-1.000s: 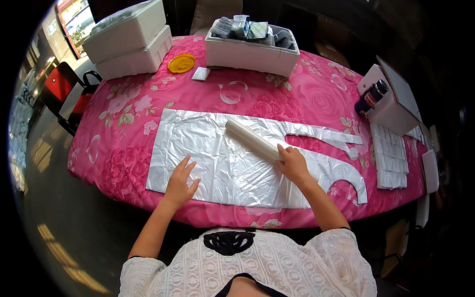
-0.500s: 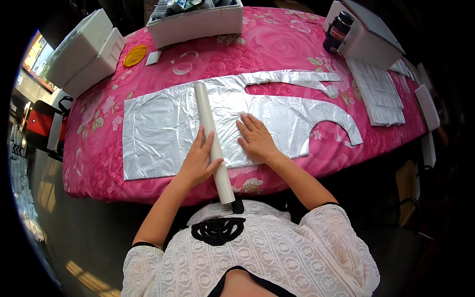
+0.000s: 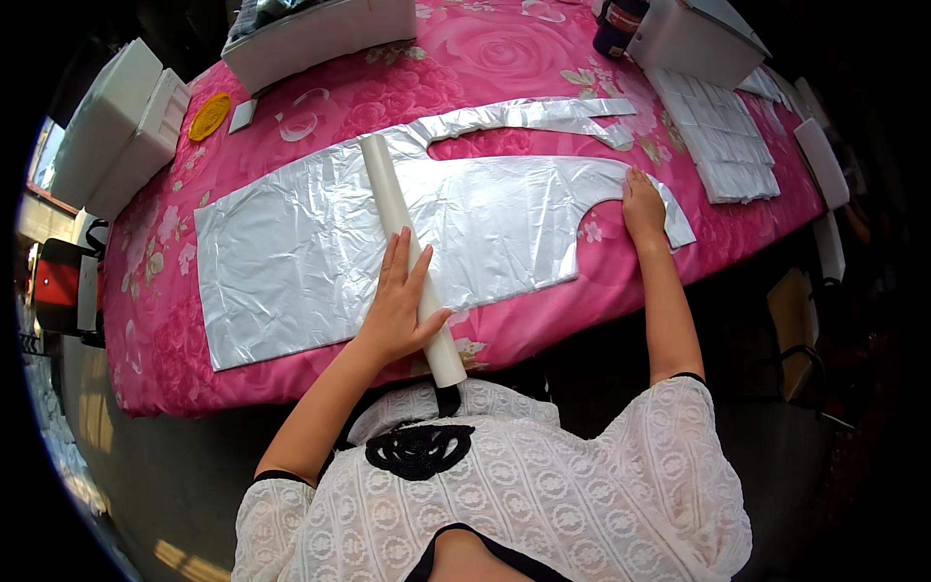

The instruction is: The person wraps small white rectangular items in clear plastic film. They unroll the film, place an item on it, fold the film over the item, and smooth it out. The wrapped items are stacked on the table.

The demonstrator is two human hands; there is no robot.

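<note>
Silvery apron [image 3: 281, 257] lies beneath the left hand [image 3: 401, 306], spread open on a white tube [image 3: 390, 199], and the right hand [image 3: 645, 209], fingers together, grip unclear, now shifted to the curved strap [image 3: 679, 225], perhaps steadying that end. Pink tablecloth [image 3: 504, 53] surrounds it.

Over on the left, stacked white boxes [image 3: 102, 131], a yellow disc [image 3: 209, 117] (white square [image 3: 242, 116] just beside it); top right, a dark bottle [image 3: 619, 27]!
</note>
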